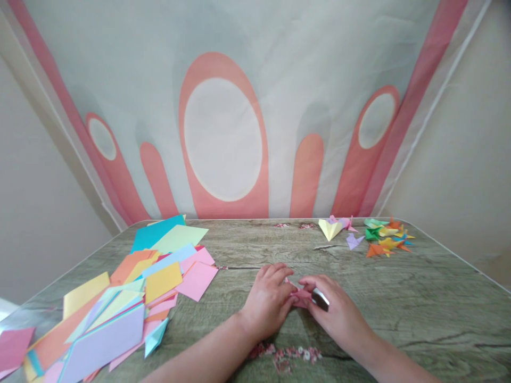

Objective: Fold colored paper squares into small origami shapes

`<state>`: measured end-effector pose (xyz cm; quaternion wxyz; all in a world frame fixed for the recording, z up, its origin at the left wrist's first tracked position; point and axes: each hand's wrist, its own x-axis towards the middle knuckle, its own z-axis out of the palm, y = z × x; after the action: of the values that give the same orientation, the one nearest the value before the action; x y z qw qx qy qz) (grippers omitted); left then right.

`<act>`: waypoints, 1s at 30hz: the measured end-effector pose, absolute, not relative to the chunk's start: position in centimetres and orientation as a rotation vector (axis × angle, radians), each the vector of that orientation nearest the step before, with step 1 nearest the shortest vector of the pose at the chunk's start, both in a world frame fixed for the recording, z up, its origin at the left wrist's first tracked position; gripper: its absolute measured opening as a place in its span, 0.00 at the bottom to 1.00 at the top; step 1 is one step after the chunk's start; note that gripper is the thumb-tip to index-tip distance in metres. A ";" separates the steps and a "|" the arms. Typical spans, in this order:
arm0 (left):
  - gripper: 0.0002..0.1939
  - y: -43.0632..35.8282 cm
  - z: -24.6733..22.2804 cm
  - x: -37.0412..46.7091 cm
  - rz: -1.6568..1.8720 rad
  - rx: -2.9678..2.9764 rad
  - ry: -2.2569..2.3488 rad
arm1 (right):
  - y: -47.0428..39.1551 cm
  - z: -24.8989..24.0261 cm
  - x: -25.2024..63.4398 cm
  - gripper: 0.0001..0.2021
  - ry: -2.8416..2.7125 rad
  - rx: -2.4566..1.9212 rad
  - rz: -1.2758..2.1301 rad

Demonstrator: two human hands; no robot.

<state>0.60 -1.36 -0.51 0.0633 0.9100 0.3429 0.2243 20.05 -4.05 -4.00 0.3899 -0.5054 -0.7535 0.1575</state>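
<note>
Backdrop [159, 80] fills the rear, pale with pink arches and ovals; wood-grain table [247, 239] below it; big messy pile of coloured paper [106, 343] on the table's left side, sheets overlapping; right hand [339, 308] and left hand [268, 298] meet near table centre, towards the front edge, both palms down-ish; group of small folded figures [386, 243] at far right, orange, green, yellow, blue; floral print [293, 354] on the tabletop in front of the hands; teal folded piece [155, 338] at the pile's right edge; pale yellow folded piece [329, 229] at the back, left of the group; pink folded paper [302, 299] between the hands, left fingers closed on it, right thumb and forefinger narrow at its right end, cannot tell if pinching; dark shiny object [320, 300] partly hidden in the right hand, identity unclear
</note>
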 end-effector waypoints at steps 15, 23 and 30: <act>0.08 -1.5 -0.2 0.7 0.682 2.804 1.014 | -3.7 -4.0 20.7 0.05 -2.039 -1.250 0.233; 0.06 -1.6 -0.4 0.7 0.704 2.786 1.018 | -3.6 -3.9 20.9 0.08 -2.008 -1.299 0.258; 0.07 -1.6 -0.3 0.7 0.691 2.798 1.032 | -3.7 -3.9 21.0 0.07 -2.011 -1.323 0.264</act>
<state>0.73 -1.65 -0.30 0.0400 0.9133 0.3369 0.2255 20.97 -3.66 -3.85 0.3523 -0.5112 -0.7773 0.1021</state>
